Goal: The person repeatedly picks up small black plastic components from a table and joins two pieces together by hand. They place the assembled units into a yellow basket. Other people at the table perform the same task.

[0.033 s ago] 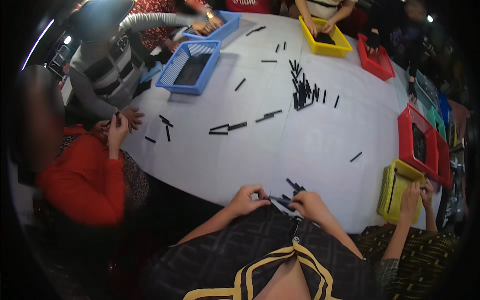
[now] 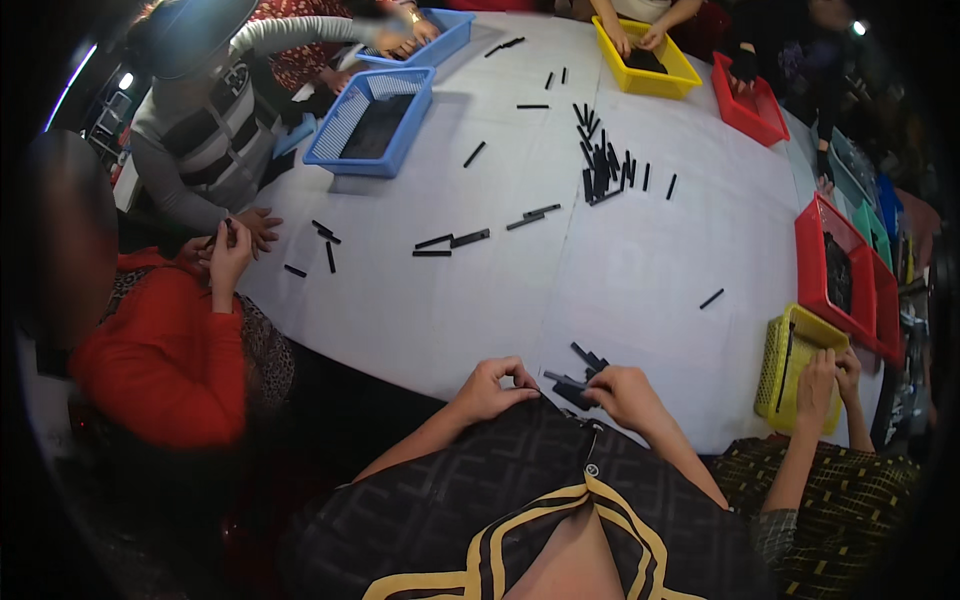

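Observation:
My left hand [image 2: 497,388] is closed in a pinch at the near edge of the table, in front of my chest. Something thin and dark shows at its fingertips, too small to make out. Just to the right, my right hand [image 2: 628,394] has its fingers bent around the end of a black strip [image 2: 573,394]. Several more flat black strips [image 2: 588,355] lie in a loose heap beyond and beside those fingers. The fingertips of the right hand are partly hidden.
Black strips [image 2: 600,170] are clustered mid-table, with others scattered. Blue baskets [image 2: 428,85] stand far left, a yellow basket [image 2: 690,85] and red basket [image 2: 780,130] far right. Nearer right are a red tray [image 2: 805,265] and yellow basket [image 2: 768,375]. Co-workers surround the white table [image 2: 640,280].
The view has tilted slightly, so the table's things sit a little higher. A greyish strip that reached the left fingertips now lies apart from them, by the right hand.

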A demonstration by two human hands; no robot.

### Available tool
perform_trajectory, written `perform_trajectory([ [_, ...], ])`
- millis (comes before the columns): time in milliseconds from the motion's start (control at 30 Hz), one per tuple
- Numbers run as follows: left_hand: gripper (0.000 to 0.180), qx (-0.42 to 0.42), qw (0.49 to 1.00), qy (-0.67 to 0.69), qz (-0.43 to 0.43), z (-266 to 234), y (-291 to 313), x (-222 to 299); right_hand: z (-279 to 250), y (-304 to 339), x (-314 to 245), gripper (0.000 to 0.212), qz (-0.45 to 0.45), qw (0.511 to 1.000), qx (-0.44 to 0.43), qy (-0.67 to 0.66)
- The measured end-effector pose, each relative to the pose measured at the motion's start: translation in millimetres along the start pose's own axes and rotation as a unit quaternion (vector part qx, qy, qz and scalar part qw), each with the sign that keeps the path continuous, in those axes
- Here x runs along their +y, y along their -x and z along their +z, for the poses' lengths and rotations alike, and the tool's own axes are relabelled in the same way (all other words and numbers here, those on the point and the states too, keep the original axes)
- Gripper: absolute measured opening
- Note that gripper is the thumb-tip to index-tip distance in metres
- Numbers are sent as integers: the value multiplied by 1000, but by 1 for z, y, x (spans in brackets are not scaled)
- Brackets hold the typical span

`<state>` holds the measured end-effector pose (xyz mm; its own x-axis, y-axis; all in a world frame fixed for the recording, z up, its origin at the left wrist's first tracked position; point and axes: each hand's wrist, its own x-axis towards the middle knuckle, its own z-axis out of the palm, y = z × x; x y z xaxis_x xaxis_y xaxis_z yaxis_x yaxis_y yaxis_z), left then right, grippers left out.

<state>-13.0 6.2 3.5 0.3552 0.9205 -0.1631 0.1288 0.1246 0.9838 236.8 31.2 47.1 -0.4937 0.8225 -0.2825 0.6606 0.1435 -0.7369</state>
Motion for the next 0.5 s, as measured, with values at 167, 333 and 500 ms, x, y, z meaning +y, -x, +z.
perform_trajectory([
  [167, 22, 36, 996, -31, 81, 4, -2, 4, -8, -2, -5, 16, 51, 997, 61, -22],
  [333, 26, 42, 974, -152, 164, 9, -19, 20, 1, -11, -4, 16, 24, 999, 41, 26],
  [500, 15, -49, 968, -197, 147, 10, -25, 12, 15, -19, -10, 16, -89, 993, -27, 78],
])
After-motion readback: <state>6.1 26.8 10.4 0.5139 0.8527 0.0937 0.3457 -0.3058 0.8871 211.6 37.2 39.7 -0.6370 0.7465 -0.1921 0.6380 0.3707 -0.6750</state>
